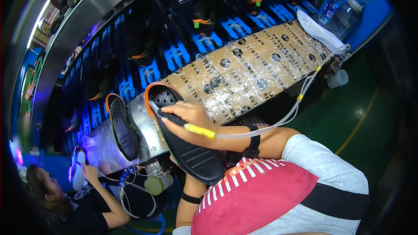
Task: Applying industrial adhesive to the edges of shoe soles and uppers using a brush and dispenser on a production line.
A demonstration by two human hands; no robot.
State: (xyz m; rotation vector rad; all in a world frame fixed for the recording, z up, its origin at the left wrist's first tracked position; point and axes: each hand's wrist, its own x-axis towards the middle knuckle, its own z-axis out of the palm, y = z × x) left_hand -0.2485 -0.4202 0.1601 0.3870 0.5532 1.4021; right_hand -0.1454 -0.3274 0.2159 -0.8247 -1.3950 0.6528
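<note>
My right hand (189,119) is closed around a black-handled brush pen (172,116) with a yellow-wrapped end. A clear tube (244,135) runs from the pen to the right. Its tip meets the orange inner rim of a black shoe sole (191,154), near the perforated end. That sole is tilted, its other end close to my lap. My left forearm (194,187) reaches up under it; the hand and its fingers are hidden behind the sole. To the left, a second black sole (123,128) with an orange rim lies on the metal bench edge.
Brown printed cardboard (244,69) covers the bench edge. Beyond it, a conveyor with blue holders (176,58) carries dark shoe parts. A white sole-shaped piece (320,30) and bottles (346,15) are at the far right. At lower left, a co-worker's hand (90,173) works on a white sole (79,174).
</note>
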